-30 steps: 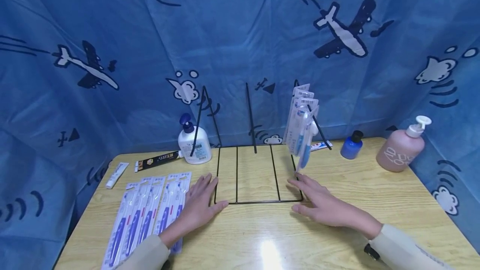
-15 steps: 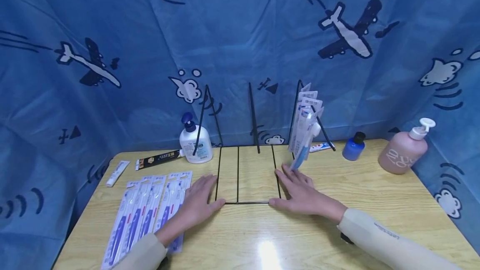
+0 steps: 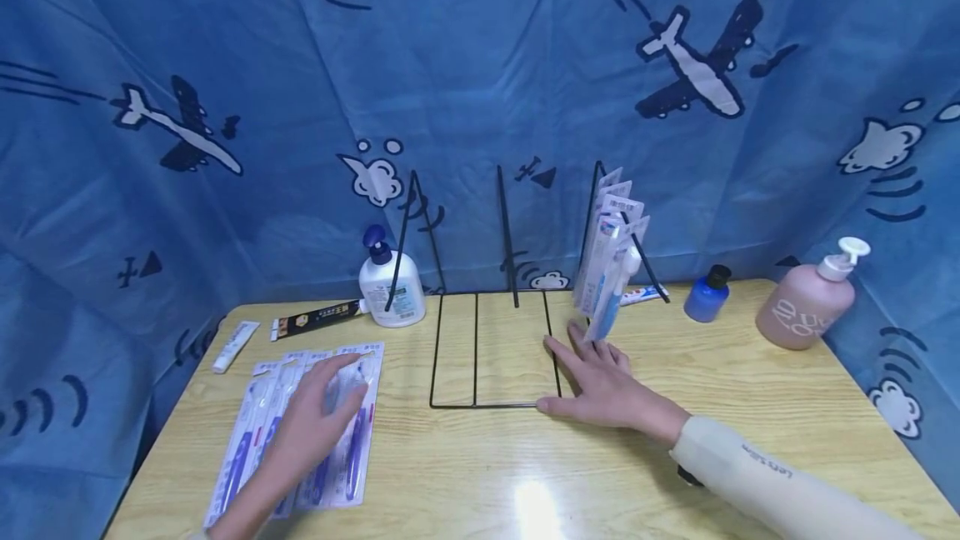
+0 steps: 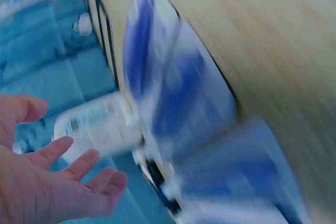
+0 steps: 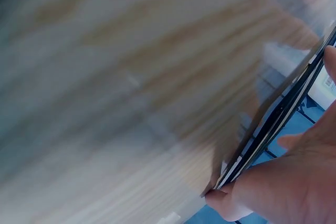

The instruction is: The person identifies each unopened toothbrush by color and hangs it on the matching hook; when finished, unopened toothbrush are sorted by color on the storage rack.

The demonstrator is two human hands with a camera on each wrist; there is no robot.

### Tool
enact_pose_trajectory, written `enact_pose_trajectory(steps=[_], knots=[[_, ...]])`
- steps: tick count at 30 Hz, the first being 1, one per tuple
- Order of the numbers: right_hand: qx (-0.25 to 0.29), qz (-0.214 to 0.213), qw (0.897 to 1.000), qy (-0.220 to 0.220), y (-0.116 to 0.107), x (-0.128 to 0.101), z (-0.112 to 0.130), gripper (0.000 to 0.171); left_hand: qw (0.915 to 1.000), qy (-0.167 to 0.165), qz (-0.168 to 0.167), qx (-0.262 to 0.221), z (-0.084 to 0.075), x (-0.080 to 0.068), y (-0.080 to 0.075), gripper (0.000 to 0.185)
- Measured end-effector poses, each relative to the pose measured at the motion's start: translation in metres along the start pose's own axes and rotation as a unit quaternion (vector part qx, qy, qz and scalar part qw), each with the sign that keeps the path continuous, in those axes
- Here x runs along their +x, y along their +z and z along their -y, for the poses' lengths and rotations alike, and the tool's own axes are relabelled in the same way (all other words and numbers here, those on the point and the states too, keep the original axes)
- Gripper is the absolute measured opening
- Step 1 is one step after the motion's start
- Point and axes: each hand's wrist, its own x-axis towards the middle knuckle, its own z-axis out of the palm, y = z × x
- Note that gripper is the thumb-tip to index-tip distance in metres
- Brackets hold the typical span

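My left hand (image 3: 311,419) is over the packaged purple toothbrushes (image 3: 238,461) on the left of the table. Its thumb and fingers are spread apart, and in the left wrist view the palm holds nothing. A black wire display rack (image 3: 475,357) stands in the middle. My right hand (image 3: 600,386) rests at the rack's front right corner with its fingers spread over the base wires. Just above those fingers, several packaged blue toothbrushes (image 3: 611,286) hang from the rack's right arm, one behind another.
Behind the rack's left side stands a white pump bottle (image 3: 392,290). A black toothpaste tube (image 3: 315,321) and a small white tube (image 3: 236,347) lie left of it. At the right are a blue bottle (image 3: 707,297) and a pink pump bottle (image 3: 806,302). A blue curtain (image 3: 465,90) hangs behind.
My left hand has left the rack's front left corner and moved left over the purple toothbrushes. My right hand shifted left along the rack's base, then stayed. The hanging packs swung slightly.
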Motion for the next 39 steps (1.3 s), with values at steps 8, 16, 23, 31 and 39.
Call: enact_pose_trajectory(steps=[8,16,23,31,39], knots=[[0.017,-0.018,1.0,-0.014,0.008,0.0,-0.003,0.103,0.9871,-0.153,-0.043,-0.02,0.046,-0.02,-0.048,0.062],[0.008,-0.02,1.0,-0.007,0.018,0.001,-0.002,0.107,0.9604,-0.268,-0.075,-0.003,0.091,-0.037,-0.073,0.091],[0.012,-0.009,1.0,0.005,0.007,-0.001,0.005,0.106,0.9594,-0.275,-0.03,0.053,0.114,-0.035,-0.071,0.102],[-0.004,0.001,1.0,0.016,0.003,0.001,0.003,0.105,0.9418,-0.328,0.06,0.046,0.121,-0.031,-0.08,0.087],[-0.018,0.01,1.0,0.019,0.004,0.002,0.001,0.105,0.944,-0.325,0.058,-0.008,0.127,-0.041,-0.084,0.073]])
